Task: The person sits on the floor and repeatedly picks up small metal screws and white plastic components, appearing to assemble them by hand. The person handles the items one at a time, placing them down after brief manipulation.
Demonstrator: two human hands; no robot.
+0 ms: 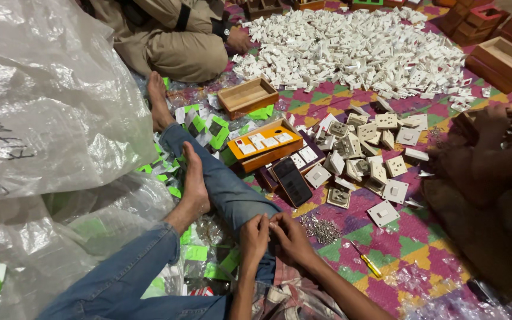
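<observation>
Our left hand (253,234) and right hand (291,236) meet, fingertips pinched on something too small to identify. Screw pile (321,228) untouched beside us. Switch plates (374,160) heaped, most seemingly unprocessed.

The person's left hand (253,236) and right hand (290,236) meet fingertip to fingertip near the bottom centre, over the crossed legs (220,189); a pile of small screws (321,228) lies just right of the hands on the mat (422,249); a screwdriver (367,262) lies right of that, nearer the bottom edge; a phone (292,181) rests beyond the hands, beside a flat tray of switch plates (263,145); a wooden box (248,95) sits farther off behind the tray; loose switch plates (368,157) spread to the right of the phone; a large heap of small parts (351,50) lies at the far side; a big plastic sack (48,95) fills the left; a seated person (173,35) is far left of the heap; another person (487,184) sits at the right edge.
</observation>
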